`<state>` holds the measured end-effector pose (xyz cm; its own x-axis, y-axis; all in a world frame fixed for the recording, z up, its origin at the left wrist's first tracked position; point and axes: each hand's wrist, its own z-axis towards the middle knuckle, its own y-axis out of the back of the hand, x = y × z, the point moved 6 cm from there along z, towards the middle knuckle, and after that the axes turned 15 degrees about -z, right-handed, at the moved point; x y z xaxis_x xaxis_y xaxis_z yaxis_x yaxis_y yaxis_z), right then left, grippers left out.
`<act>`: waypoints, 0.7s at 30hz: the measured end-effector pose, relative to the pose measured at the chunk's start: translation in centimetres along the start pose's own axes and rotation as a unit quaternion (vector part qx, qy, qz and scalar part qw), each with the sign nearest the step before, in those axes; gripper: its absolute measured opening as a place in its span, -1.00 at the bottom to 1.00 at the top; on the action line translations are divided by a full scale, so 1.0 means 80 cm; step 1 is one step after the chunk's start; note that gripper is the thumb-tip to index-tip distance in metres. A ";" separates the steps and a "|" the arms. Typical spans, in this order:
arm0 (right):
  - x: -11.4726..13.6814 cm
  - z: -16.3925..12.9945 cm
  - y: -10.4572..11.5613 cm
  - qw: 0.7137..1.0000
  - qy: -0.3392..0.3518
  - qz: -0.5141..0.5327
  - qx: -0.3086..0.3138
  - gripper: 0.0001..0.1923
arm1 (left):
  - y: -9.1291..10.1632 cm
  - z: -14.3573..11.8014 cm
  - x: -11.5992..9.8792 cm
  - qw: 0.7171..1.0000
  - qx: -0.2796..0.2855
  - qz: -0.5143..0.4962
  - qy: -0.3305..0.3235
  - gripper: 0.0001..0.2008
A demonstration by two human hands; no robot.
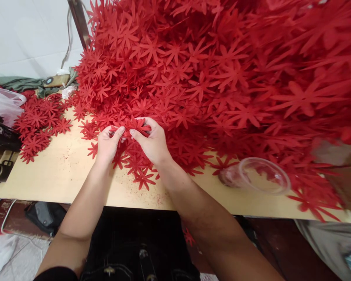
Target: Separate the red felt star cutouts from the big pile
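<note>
Between my two hands is a red flower-shaped cutout [137, 125] with narrow petals, perhaps more than one layered together. My left hand [109, 139] pinches its left side between thumb and fingers. The right side is gripped by my right hand [152, 138], thumb on top and fingers behind. Just beyond my hands rises a big heap of the same red cutouts [175, 74]. Several loose cutouts [143, 178] lie on the pale tabletop [84, 171] under and in front of my hands. What sits between the fingertips is partly hidden.
A clear plastic tub [265, 175] stands at the right. On the left are a smaller pile of red cutouts [36, 121], a white plastic bag [6, 103] and a black package [2, 134]. A dark post [79, 25] stands behind the heap. Red scraps dot the tabletop.
</note>
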<state>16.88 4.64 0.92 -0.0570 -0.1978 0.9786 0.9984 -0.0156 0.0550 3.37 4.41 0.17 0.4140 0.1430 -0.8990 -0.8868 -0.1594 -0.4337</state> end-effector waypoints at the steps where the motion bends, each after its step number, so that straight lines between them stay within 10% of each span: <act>1: -0.001 0.001 0.002 1.000 -0.002 0.002 -0.008 -0.79 | -0.001 0.000 0.001 1.000 0.012 -0.001 0.004 -0.57; 10: -0.007 0.012 0.020 0.992 -0.037 0.098 -0.072 -0.75 | 0.012 0.008 -0.009 0.999 0.011 0.011 -0.035 -0.67; 21: -0.004 0.009 0.008 0.964 -0.094 0.242 0.050 -0.64 | 0.017 0.007 -0.007 0.997 -0.005 0.057 -0.050 -0.60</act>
<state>17.57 5.38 0.80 0.4090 0.0237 0.9122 0.9035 0.1295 -0.4085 1.80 4.66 0.11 0.2883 0.2197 -0.9320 -0.9246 -0.1891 -0.3306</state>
